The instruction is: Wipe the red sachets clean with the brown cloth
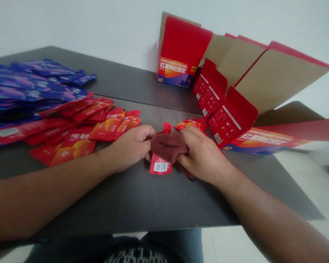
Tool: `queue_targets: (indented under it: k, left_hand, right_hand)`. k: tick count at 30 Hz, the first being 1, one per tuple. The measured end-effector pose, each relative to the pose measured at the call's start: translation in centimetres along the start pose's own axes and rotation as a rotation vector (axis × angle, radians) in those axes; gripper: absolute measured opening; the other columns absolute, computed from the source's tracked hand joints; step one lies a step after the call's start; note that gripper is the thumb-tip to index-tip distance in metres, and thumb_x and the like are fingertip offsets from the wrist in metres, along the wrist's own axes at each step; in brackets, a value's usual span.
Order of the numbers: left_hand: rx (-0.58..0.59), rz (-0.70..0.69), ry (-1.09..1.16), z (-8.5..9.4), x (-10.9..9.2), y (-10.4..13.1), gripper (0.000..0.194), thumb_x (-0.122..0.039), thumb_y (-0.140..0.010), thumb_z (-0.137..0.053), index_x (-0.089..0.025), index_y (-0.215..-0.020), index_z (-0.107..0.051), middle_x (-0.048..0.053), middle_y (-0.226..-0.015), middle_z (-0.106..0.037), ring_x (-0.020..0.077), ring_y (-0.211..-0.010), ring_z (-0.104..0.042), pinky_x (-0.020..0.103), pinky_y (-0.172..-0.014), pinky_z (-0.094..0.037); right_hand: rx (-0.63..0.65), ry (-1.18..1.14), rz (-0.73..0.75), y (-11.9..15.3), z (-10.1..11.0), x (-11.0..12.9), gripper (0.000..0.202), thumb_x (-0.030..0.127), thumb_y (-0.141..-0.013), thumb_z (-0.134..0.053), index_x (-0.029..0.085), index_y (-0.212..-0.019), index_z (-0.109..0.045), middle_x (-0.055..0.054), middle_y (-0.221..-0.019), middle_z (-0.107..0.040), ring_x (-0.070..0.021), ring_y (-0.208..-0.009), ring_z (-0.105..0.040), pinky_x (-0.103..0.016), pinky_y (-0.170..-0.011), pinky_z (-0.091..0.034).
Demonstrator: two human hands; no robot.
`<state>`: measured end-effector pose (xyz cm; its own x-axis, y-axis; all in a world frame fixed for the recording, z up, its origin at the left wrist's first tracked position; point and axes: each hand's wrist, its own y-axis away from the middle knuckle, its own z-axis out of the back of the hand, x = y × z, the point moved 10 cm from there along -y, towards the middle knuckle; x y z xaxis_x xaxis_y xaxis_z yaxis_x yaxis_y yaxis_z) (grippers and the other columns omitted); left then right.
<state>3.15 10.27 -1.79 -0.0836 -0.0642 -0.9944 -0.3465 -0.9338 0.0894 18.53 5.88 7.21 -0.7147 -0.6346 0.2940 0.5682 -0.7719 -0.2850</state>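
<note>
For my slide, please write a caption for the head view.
Left hand and right hand hold a brown cloth over a red packet.

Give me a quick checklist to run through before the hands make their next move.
1. Right hand gripping the dark red cloth: ok.
2. Left hand secure on cloth or packet: cannot tell, fingertips are hidden.
3. Red packet between the hands fully visible: not ok, the cloth hides its middle.
4. Red packet pile apart from that packet: ok, it lies beyond the left hand.
5. Contents of the rear box: cannot tell, its inside is hidden.
</note>
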Motion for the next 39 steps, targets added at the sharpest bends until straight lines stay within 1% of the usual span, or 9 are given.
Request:
queue_targets:
  k: [4, 9, 11, 17, 24, 30, 32, 37, 39]
  left_hand:
    - [-0.021, -0.076, -0.031, 0.7, -0.4, -0.2, 0.02, -0.027, -0.094, -0.075, -0.021, -0.083, -0.059, -0.004, -0.068, -0.061, 0.0097, -0.055, -0.055, 0.021, -0.05, -0.042]
    - [0.041, 0.045, 0.02, -0.3, 0.4, -0.1, 0.021, -0.031, -0.093, -0.076, -0.022, -0.089, -0.058, 0.001, -0.073, -0.072, 0.0174, -0.062, -0.072, 0.029, -0.059, -0.06]
    - [0.042, 0.061, 0.032, -0.3, 0.5, 0.0, 0.02, -0.031, -0.093, -0.077, -0.022, -0.091, -0.058, 0.001, -0.073, -0.072, 0.0176, -0.062, -0.073, 0.029, -0.06, -0.06]
    - [0.005, -0.052, -0.005, 0.7, -0.1, -0.1, 0.02, -0.028, -0.097, -0.073, -0.022, -0.086, -0.058, -0.004, -0.069, -0.059, 0.0099, -0.056, -0.055, 0.021, -0.052, -0.043]
    - [0.051, 0.07, 0.038, -0.6, 0.5, 0.2, 0.023, -0.033, -0.092, -0.079, -0.023, -0.092, -0.058, 0.0, -0.07, -0.07, 0.0187, -0.059, -0.071, 0.031, -0.058, -0.059]
    - [-0.007, -0.04, -0.001, 0.5, -0.2, 0.1, 0.02, -0.028, -0.094, -0.076, -0.022, -0.086, -0.058, -0.003, -0.07, -0.061, 0.011, -0.057, -0.057, 0.022, -0.053, -0.045]
    - [-0.003, -0.044, -0.019, 0.5, -0.3, 0.0, 0.019, -0.028, -0.095, -0.074, -0.022, -0.086, -0.059, -0.003, -0.069, -0.06, 0.0112, -0.056, -0.057, 0.023, -0.052, -0.044]
    - [0.035, 0.089, 0.076, -0.5, 0.5, 0.1, 0.021, -0.029, -0.09, -0.078, -0.023, -0.09, -0.057, 0.0, -0.073, -0.069, 0.018, -0.06, -0.07, 0.03, -0.058, -0.056]
    - [0.03, 0.101, 0.082, -0.6, 0.5, 0.1, 0.021, -0.03, -0.091, -0.078, -0.024, -0.09, -0.057, -0.001, -0.072, -0.068, 0.0176, -0.06, -0.069, 0.03, -0.058, -0.055]
  right_hand:
    - [0.203, -0.051, 0.174, 0.6, -1.9, 2.8, 0.027, 0.008, -0.091, -0.065, 0.02, -0.115, -0.069, -0.01, -0.118, -0.075, -0.0257, -0.111, -0.07, -0.039, -0.096, -0.058]
    - [-0.061, 0.092, -0.134, -0.3, 0.9, -1.5, 0.013, 0.016, -0.092, -0.066, 0.02, -0.104, -0.066, -0.011, -0.109, -0.071, -0.0289, -0.103, -0.069, -0.042, -0.092, -0.058]
    - [-0.092, 0.087, -0.147, -0.4, 1.0, -1.7, 0.012, 0.015, -0.092, -0.066, 0.021, -0.103, -0.065, -0.011, -0.109, -0.07, -0.0291, -0.104, -0.068, -0.043, -0.092, -0.058]
    - [0.275, -0.082, 0.182, 0.8, -2.7, 2.9, 0.029, 0.01, -0.093, -0.069, 0.021, -0.12, -0.07, -0.01, -0.125, -0.076, -0.0255, -0.115, -0.071, -0.038, -0.098, -0.059]
    - [-0.127, 0.083, -0.151, -0.5, 1.3, -2.4, 0.011, 0.019, -0.094, -0.069, 0.023, -0.103, -0.064, -0.01, -0.107, -0.071, -0.0287, -0.103, -0.067, -0.042, -0.09, -0.057]
    - [0.258, -0.105, 0.191, 0.6, -2.6, 3.0, 0.025, 0.011, -0.095, -0.068, 0.02, -0.118, -0.07, -0.011, -0.123, -0.075, -0.0258, -0.115, -0.07, -0.039, -0.099, -0.058]
    - [0.3, -0.095, 0.201, 0.9, -2.7, 3.1, 0.026, 0.011, -0.096, -0.068, 0.02, -0.12, -0.07, -0.011, -0.124, -0.075, -0.0259, -0.115, -0.071, -0.039, -0.098, -0.058]
    - [-0.06, 0.084, -0.139, -0.4, 0.7, -2.1, 0.013, 0.02, -0.095, -0.068, 0.021, -0.108, -0.065, -0.011, -0.11, -0.071, -0.0294, -0.104, -0.068, -0.043, -0.091, -0.057]
    - [-0.075, 0.07, -0.126, -0.5, 0.6, -2.0, 0.011, 0.02, -0.095, -0.068, 0.021, -0.105, -0.065, -0.012, -0.11, -0.07, -0.0295, -0.104, -0.068, -0.043, -0.091, -0.057]
